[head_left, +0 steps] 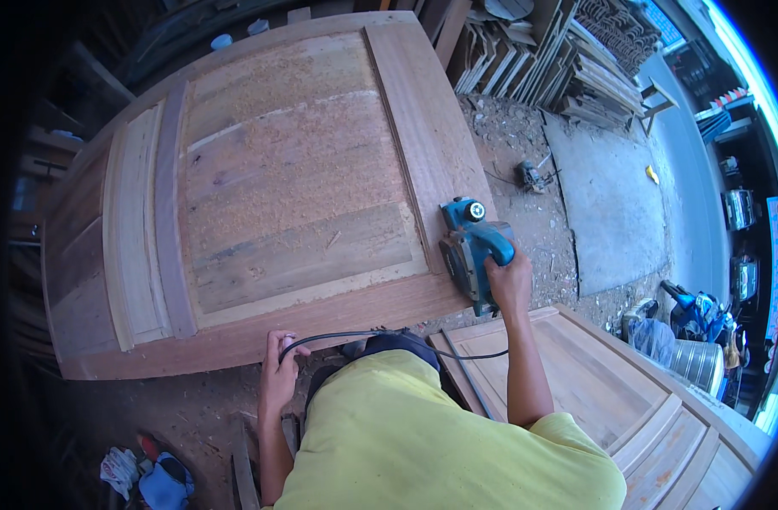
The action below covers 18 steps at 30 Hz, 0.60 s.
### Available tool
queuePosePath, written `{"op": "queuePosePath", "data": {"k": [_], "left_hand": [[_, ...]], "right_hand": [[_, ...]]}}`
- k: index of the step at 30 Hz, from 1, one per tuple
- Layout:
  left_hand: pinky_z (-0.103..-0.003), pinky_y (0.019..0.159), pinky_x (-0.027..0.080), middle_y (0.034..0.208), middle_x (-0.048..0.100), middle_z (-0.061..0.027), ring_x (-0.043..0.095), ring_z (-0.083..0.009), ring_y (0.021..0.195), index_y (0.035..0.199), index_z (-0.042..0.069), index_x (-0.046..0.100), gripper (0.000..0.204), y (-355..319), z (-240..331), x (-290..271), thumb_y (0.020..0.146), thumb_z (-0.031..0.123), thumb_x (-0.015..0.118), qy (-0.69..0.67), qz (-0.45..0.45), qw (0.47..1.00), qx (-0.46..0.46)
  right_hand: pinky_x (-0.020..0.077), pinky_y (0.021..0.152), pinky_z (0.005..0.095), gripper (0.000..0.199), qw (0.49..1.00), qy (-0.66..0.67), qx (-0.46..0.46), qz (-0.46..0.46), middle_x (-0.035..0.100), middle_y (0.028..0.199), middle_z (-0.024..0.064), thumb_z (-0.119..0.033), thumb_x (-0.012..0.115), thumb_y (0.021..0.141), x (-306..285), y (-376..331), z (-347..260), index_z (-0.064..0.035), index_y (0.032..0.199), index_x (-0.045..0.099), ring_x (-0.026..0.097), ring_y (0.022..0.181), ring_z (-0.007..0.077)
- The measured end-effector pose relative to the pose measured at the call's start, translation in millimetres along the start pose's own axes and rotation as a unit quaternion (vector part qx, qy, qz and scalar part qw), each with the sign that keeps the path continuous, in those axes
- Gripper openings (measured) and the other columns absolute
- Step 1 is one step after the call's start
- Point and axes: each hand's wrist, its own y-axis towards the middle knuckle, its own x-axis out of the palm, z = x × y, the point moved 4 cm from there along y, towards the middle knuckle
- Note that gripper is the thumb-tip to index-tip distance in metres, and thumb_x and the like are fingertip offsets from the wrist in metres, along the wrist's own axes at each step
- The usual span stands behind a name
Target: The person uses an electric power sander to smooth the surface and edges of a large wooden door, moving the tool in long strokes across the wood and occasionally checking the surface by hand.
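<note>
Sawdust-covered wooden door (295,178) on bench; blue electric planer (472,251) at its right rail, right hand (509,285) fingers clenched round handle; left hand (278,370) curled pinching black cord (355,336) at near edge

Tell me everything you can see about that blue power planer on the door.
The planer is a teal-blue handheld electric tool with a dark grey body and a round knob at its far end. It sits flat on the right-hand frame board of the wooden door, near the corner. The right hand grips its rear handle. Its black cord runs to the left hand.
</note>
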Motion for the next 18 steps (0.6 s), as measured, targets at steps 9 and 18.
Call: {"op": "queuePosePath", "data": {"k": [9, 18], "left_hand": [[-0.024, 0.054, 0.037, 0.099, 0.075, -0.0062, 0.042, -0.0054, 0.059, 0.131, 0.010, 0.052, 0.017, 21.9, 5.3, -3.9, 0.115, 0.008, 0.046, -0.032, 0.035, 0.999, -0.007], [-0.024, 0.056, 0.038, 0.100, 0.075, -0.0057, 0.043, -0.0060, 0.061, 0.132, 0.009, 0.052, 0.019, 16.9, 8.8, -1.6, 0.115, 0.009, 0.043, -0.016, 0.005, 1.000, 0.022]], "right_hand": [[0.0580, 0.092, 0.0551, 0.041, 0.998, 0.003, -0.047, 0.031, 0.076, 0.105, 0.0325, -0.015, 0.076, 0.085, 30.6, 76.3, -55.6, -0.0008, 0.123, 0.077, 0.073, 0.105, 0.0510], [0.0589, 0.091, 0.0534, 0.041, 0.998, 0.007, -0.068, -0.017, 0.076, 0.103, 0.0326, -0.013, 0.076, 0.086, 19.1, 79.3, -35.2, 0.0002, 0.125, 0.076, 0.074, 0.104, 0.0505]]}}
